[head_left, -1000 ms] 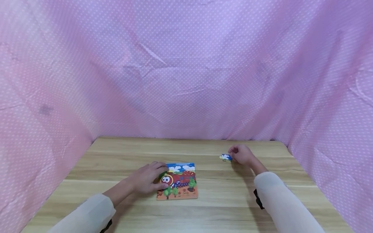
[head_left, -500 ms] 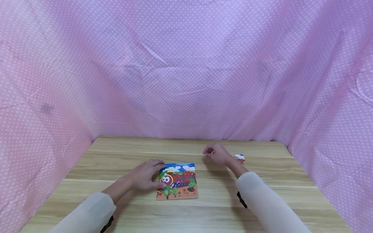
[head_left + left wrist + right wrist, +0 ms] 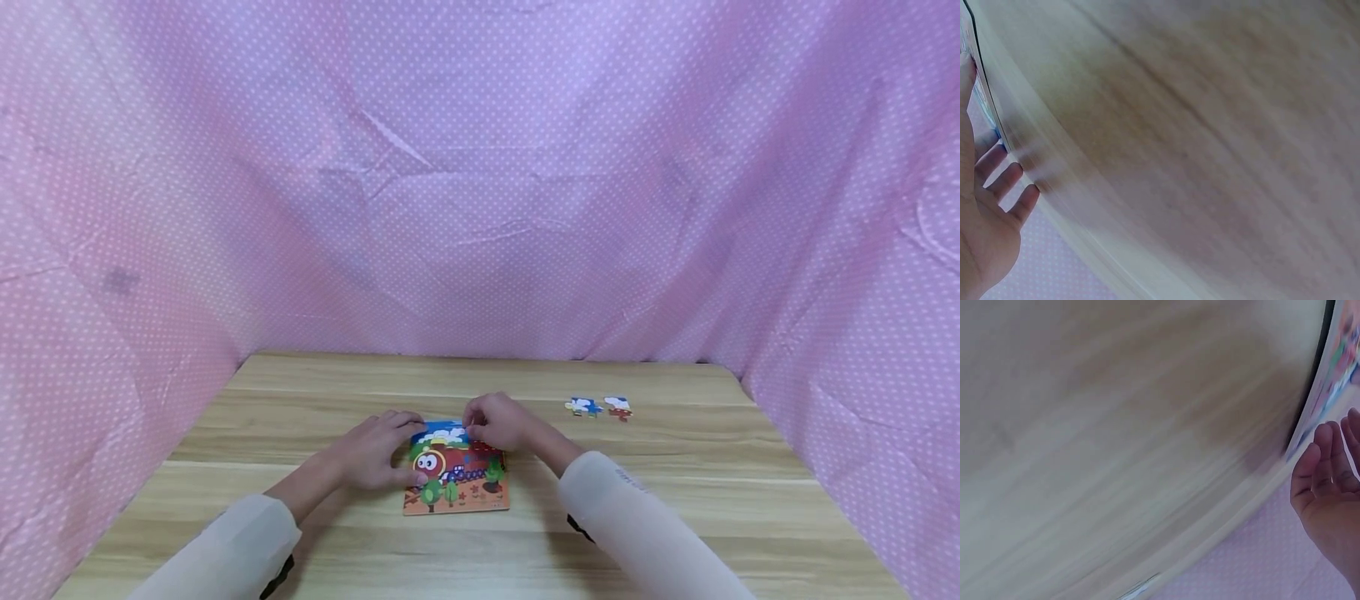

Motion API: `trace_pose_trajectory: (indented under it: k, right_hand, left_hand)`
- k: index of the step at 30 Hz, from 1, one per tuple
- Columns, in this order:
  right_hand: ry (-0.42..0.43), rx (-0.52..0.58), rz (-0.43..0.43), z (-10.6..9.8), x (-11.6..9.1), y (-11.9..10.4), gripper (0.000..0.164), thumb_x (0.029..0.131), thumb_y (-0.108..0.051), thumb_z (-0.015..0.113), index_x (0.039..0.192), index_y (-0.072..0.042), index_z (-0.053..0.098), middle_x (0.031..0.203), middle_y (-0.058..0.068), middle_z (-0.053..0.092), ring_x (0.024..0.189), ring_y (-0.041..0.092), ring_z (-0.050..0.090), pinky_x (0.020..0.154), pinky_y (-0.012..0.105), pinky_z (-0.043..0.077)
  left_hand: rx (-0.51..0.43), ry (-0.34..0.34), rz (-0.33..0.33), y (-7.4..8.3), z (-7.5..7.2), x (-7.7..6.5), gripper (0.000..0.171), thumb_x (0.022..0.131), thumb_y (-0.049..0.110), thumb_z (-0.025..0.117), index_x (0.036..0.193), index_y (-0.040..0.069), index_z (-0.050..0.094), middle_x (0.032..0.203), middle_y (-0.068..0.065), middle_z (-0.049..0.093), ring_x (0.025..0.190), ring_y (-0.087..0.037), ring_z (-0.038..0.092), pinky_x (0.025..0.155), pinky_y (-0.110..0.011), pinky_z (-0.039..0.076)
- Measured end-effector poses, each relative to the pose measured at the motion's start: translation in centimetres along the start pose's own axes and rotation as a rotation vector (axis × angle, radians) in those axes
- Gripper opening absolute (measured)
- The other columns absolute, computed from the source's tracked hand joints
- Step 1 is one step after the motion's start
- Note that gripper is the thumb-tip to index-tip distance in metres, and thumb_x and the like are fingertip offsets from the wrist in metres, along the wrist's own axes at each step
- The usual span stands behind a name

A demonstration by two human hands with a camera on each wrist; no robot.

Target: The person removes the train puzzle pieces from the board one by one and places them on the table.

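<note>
A square jigsaw puzzle (image 3: 457, 483) with a red cartoon train, clouds and trees lies flat on the wooden table. My left hand (image 3: 378, 454) rests at its left side, thumb on the picture and relaxed fingers spread along the edge; the left wrist view shows these fingers (image 3: 1007, 178) apart. Over the puzzle's upper right part, my right hand (image 3: 498, 421) has thumb and forefinger together, pinching a small puzzle piece that they mostly cover. In the right wrist view its other fingers (image 3: 1322, 456) bend beside the puzzle's corner.
Two loose puzzle pieces lie to the right and further back: a blue and white one (image 3: 583, 407) and a white and red one (image 3: 618, 407). The wooden table (image 3: 337, 542) ends at a pink dotted cloth (image 3: 480, 250) that hangs behind and on both sides.
My right hand has moved left from beside the loose pieces to the puzzle's upper right part, uncovering both loose pieces. The left hand stays at the puzzle's left edge, having shifted only slightly.
</note>
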State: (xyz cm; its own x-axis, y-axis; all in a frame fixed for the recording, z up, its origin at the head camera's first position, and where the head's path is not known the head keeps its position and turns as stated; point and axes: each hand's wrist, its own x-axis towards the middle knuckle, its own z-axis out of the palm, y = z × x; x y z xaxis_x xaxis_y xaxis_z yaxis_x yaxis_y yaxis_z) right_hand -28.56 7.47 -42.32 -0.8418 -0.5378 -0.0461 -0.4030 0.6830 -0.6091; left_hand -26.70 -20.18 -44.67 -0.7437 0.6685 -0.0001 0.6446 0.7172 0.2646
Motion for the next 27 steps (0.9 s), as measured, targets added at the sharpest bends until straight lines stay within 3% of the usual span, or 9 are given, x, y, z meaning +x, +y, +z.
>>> trace_pose_trajectory:
  k: [7, 14, 27]
  right_hand:
    - [-0.048, -0.05, -0.024, 1.8, 0.6, -1.6, 0.006, 0.098, -0.022, 0.072, 0.095, -0.017, 0.072, 0.082, -0.01, 0.064, 0.076, 0.006, 0.059, 0.071, 0.022, 0.052]
    - [-0.063, -0.082, -0.007, 2.6, 1.1, -2.4, 0.019, 0.089, -0.031, 0.082, 0.095, -0.015, 0.072, 0.083, -0.011, 0.063, 0.075, 0.004, 0.058, 0.071, 0.021, 0.051]
    - [-0.066, -0.021, 0.131, 3.0, 1.9, -3.5, 0.019, 0.085, -0.019, 0.086, 0.092, -0.015, 0.068, 0.086, -0.005, 0.062, 0.08, 0.007, 0.056, 0.076, 0.022, 0.05]
  left_hand:
    - [-0.003, 0.007, 0.007, 0.0, 0.0, 0.1, 0.086, 0.088, 0.073, 0.062, 0.146, 0.009, 0.056, 0.152, -0.009, 0.048, 0.139, -0.031, 0.043, 0.11, -0.06, 0.04]
    - [-0.002, 0.01, 0.01, 0.1, -0.1, 0.1, 0.087, 0.088, 0.073, 0.061, 0.146, 0.008, 0.055, 0.152, -0.011, 0.048, 0.141, -0.034, 0.043, 0.11, -0.062, 0.039]
    - [-0.004, 0.031, 0.011, -0.2, 0.1, 0.5, 0.09, 0.084, 0.075, 0.065, 0.142, 0.007, 0.056, 0.146, -0.008, 0.051, 0.132, -0.029, 0.047, 0.107, -0.059, 0.043]
